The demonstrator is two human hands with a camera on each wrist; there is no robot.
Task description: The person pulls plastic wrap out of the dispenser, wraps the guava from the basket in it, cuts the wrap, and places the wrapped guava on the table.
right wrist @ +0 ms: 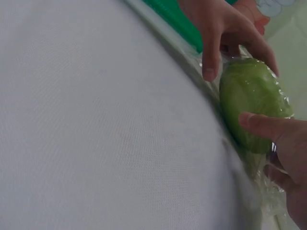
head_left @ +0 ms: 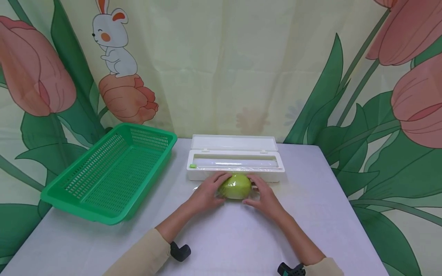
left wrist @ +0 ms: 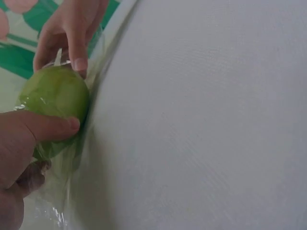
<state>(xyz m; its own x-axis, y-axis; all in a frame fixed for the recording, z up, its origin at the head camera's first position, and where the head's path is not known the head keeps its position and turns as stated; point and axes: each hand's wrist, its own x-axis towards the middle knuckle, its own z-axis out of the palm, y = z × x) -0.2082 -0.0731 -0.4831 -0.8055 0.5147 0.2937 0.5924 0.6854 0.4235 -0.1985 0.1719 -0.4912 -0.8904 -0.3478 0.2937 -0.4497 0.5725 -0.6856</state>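
Note:
A smooth, rounded green fruit (head_left: pixel 236 186) sits on the table in front of a white cling film dispenser (head_left: pixel 203 176). Clear cling film (left wrist: pixel 53 203) covers the fruit and trails off in loose, shiny folds. My left hand (head_left: pixel 205 193) holds the fruit's left side, fingers behind and thumb in front. On the opposite side my right hand (head_left: pixel 267 198) grips it in the same way, its thumb (right wrist: pixel 261 124) against the wrapped skin in the right wrist view. The far sides of the fruit and some fingertips are hidden.
The dispenser's lid (head_left: pixel 234 142) stands raised at the back, with a roll of film (head_left: pixel 238 163) inside and a small green slider (head_left: pixel 193 166) at its left end. A green plastic basket (head_left: pixel 127 216) stands at the left of the white-covered table (head_left: pixel 238 245). A printed curtain (head_left: pixel 221 69) hangs behind.

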